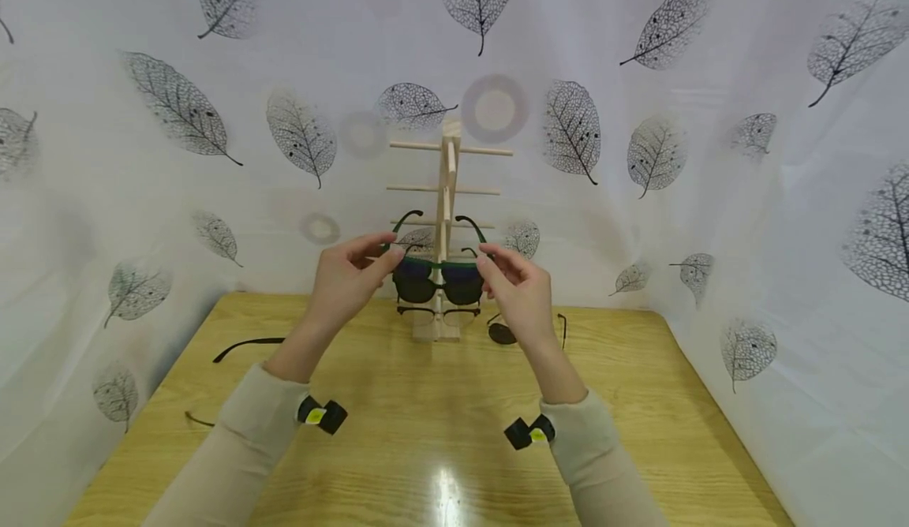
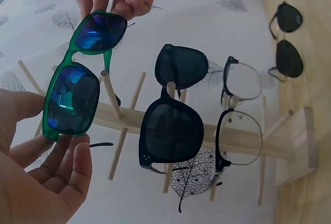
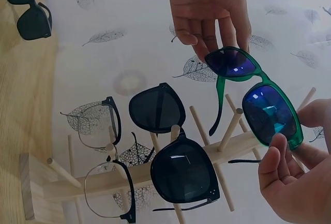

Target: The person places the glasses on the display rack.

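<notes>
Green plastic framed the mirrored sunglasses point(image 2: 72, 100), which were held up by both hands in front of a wooden display stand point(image 1: 446, 168), lenses toward the wearer of the head camera and temples pointing back at the stand. The left hand point(image 1: 346, 276) pinched the frame's left end between thumb and fingers; the right hand point(image 1: 524, 290) pinched the opposite end the same way. The bridge was just off the tip of a short peg. Directly below, black sunglasses point(image 2: 171, 136) sat on the stand, and under them hung browline eyeglasses point(image 2: 222, 141) with clear lenses. The stand stood near the middle of the back edge of the wooden table point(image 1: 398, 464). Round dark-lensed glasses point(image 1: 503, 334) lay to its right, near that edge, partly hidden by the right hand. Toward the table's left edge a black temple point(image 1: 245, 343) stuck out from behind the left forearm, and a thinner temple point(image 1: 199, 420) showed closer to the front, the rest covered by the left sleeve point(image 1: 237, 440). Behind the table hung a white curtain point(image 1: 355, 46) printed with skeleton leaves.
</notes>
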A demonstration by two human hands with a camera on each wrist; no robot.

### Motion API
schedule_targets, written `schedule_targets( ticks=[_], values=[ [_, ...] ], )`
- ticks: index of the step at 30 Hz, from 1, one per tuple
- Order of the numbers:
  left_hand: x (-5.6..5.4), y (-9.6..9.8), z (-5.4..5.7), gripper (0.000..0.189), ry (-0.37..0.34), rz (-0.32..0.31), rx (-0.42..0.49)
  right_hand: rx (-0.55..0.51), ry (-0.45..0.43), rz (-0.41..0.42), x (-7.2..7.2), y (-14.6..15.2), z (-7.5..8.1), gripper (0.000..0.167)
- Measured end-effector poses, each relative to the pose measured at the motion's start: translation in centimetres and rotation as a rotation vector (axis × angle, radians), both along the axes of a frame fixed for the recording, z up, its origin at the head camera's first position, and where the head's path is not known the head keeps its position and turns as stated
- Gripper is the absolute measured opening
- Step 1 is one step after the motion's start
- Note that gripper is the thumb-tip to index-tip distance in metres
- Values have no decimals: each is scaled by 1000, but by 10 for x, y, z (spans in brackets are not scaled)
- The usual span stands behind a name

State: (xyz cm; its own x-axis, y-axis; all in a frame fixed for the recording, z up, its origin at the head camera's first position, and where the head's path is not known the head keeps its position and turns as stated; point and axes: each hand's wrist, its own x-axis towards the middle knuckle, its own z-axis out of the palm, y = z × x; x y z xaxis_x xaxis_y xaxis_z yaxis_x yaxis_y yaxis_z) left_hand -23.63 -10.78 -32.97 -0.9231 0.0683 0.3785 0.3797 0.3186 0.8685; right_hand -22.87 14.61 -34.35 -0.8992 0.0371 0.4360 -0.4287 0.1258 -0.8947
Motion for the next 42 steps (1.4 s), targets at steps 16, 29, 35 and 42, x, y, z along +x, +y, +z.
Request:
schedule_targets(
  ticks=[16, 29, 35, 42],
  values=[
    [-12, 6, 4, 44, -28, 15, 10, 92, -13, -74, -11, 3, 3, 29],
    [-18, 9, 4, 45, -36, 36, 3, 79, -17, -65, -21, 1, 2, 30],
    [-22, 11, 3, 45, -36, 42, 21, 74, -12, -72, -26, 1, 2, 30],
    [-27, 12, 0, 46, -33, 60, -4, 96, -11, -85, -32, 1, -1, 30]
  ],
)
